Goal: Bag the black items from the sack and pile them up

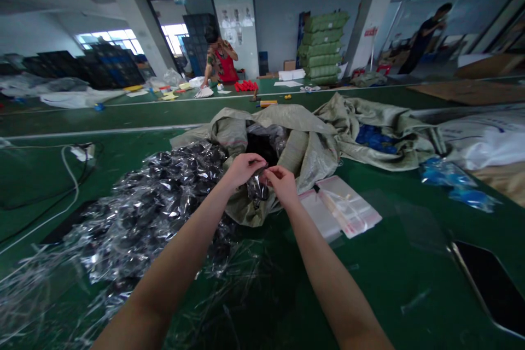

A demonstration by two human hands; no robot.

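Between my two hands hangs a small clear plastic bag (258, 186) with something dark inside. My left hand (245, 168) pinches its top edge from the left, and my right hand (281, 181) pinches it from the right. Just behind it, an olive woven sack (311, 145) lies with its mouth open, showing dark contents. To the left spreads a big heap of black items in clear bags (164, 197). Beside my right hand lie stacks of flat clear bags (348, 205) with a reddish strip along the edge. What the black items are, I cannot make out.
A phone (492, 284) lies at the right on the green table (394, 295). Thin plastic strips (36, 290) litter the near left. A second sack (394, 147) holds blue items. A white power strip (83, 151) sits far left. A person in a red apron (225, 63) stands across.
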